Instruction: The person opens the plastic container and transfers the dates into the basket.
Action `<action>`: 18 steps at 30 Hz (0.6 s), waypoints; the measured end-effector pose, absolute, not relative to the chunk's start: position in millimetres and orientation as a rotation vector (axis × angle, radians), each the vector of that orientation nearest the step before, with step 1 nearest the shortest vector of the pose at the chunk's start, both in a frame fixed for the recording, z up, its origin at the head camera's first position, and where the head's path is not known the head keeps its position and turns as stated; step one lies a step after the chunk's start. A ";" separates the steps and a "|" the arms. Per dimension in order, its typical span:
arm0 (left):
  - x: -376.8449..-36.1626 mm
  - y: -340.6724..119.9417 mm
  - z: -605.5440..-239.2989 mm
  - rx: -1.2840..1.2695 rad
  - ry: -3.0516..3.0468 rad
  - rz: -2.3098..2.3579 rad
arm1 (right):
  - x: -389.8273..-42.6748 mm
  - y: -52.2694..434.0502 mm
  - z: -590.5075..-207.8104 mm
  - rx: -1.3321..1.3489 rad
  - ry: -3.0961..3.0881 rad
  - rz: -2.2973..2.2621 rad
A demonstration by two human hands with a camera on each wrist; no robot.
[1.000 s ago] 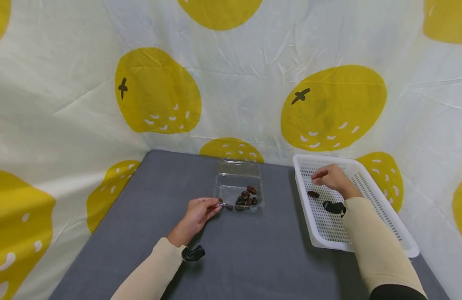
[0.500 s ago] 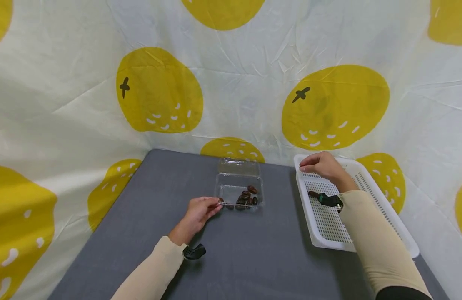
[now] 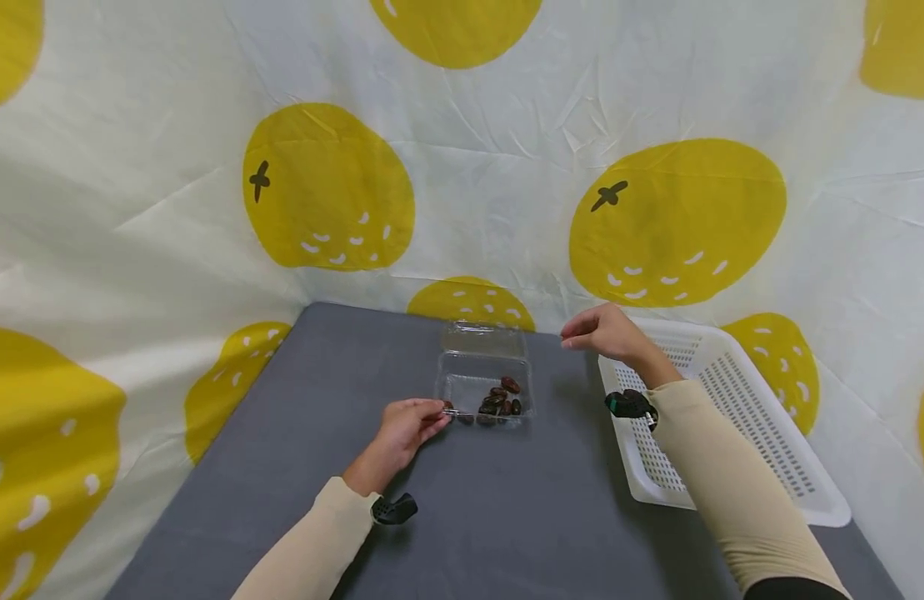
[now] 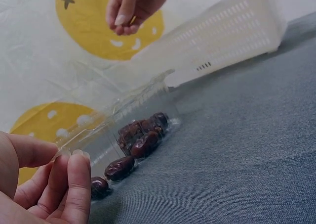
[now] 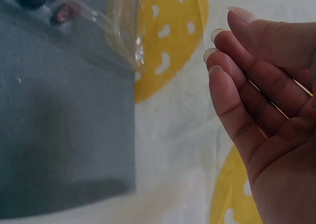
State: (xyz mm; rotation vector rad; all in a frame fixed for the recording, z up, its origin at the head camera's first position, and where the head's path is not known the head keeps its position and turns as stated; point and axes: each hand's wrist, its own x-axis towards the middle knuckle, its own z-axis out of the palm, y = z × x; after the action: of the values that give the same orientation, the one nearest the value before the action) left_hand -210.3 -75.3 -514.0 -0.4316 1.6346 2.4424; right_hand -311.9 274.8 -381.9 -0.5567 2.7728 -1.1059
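A clear plastic clamshell container (image 3: pixel 469 383) stands on the grey table with its lid raised at the back. Several brown dates (image 4: pixel 144 145) lie in it, most of them towards the right side. My left hand (image 3: pixel 402 429) pinches the container's front left corner between thumb and fingers. Past the left edge of the white basket (image 3: pixel 739 417), my right hand (image 3: pixel 607 333) hovers above the table. Its fingers are loosely bent, and in the right wrist view no thing shows between the thumb (image 5: pixel 266 36) and the fingers.
The perforated basket is at the right of the grey table (image 3: pixel 506 517); my right forearm reaches over it and hides part of its inside. A white cloth (image 3: pixel 491 208) with yellow fruit prints hangs behind the table and along its sides.
My right hand has moved left, from over the inside of the basket to beyond its left rim. The left hand keeps its pinch on the container, which stays in place.
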 end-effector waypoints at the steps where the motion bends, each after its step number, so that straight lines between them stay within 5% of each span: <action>1: -210.2 -74.6 -514.5 -0.430 1.631 2.442 | -311.6 271.7 -383.1 -0.566 2.760 -1.112; 18: -212.0 -76.4 -514.0 -0.447 1.616 2.448 | -313.7 207.2 -409.5 -0.740 2.614 -1.185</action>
State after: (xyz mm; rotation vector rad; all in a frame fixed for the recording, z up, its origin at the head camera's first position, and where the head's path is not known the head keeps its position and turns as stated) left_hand -212.0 -76.4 -514.0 -0.4472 1.6157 2.4483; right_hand -313.7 207.2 -409.5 -0.7402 2.6137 -1.1847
